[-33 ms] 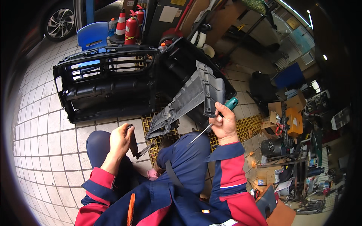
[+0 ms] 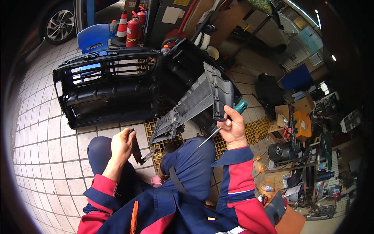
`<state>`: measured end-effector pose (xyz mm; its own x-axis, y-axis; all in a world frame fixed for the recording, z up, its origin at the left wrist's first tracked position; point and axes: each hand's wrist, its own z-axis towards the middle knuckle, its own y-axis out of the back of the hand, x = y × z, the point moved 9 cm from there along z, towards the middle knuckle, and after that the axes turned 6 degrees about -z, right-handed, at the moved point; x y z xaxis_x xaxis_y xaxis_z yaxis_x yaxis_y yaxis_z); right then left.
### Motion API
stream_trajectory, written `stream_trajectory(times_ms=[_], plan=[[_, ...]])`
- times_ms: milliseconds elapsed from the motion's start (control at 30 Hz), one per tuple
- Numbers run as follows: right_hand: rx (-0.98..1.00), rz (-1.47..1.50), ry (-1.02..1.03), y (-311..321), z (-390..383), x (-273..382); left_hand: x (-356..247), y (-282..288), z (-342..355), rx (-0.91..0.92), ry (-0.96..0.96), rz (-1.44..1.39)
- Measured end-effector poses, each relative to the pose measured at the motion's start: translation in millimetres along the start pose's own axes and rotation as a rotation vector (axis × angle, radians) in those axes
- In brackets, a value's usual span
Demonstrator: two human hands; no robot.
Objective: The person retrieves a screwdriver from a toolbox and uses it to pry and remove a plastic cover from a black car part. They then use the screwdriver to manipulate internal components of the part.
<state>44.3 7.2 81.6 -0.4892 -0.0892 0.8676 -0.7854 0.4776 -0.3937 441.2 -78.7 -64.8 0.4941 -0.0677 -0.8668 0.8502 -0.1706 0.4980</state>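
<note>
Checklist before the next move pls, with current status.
1. Left hand has hold of the slim black part: ok, fingers and thumb pinch its upper end.
2. Right hand has hold of the green-handled screwdriver: ok.
3. Screwdriver tip on the grey panel: not ok, it points away, in front of the right knee.
4. Tip clear of that knee: cannot tell, they overlap in this view.
5. Panel firmly gripped: cannot tell; the right hand is at its edge, contact partly hidden.
6. Left hand clear of the large black frame: ok.
</note>
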Motion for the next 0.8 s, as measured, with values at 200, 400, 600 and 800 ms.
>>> stream_trajectory(times_ms=[200, 400, 600, 800], plan=[[-0.077, -0.038, 0.19, 54, -17, 67, -21, 28, 5, -0.188, -0.144, -0.023], [-0.04, 0.002, 0.377, 80, -58, 135, 3, 48, 46, -0.195, 0.005, -0.707], [-0.111, -0.093, 0.546, 113, -142, 209, -19, 5, 92, -0.034, 0.189, -1.144], [-0.279, -0.146, 0.597, 159, -219, 248, -79, -107, 93, 0.287, 0.329, -1.052]])
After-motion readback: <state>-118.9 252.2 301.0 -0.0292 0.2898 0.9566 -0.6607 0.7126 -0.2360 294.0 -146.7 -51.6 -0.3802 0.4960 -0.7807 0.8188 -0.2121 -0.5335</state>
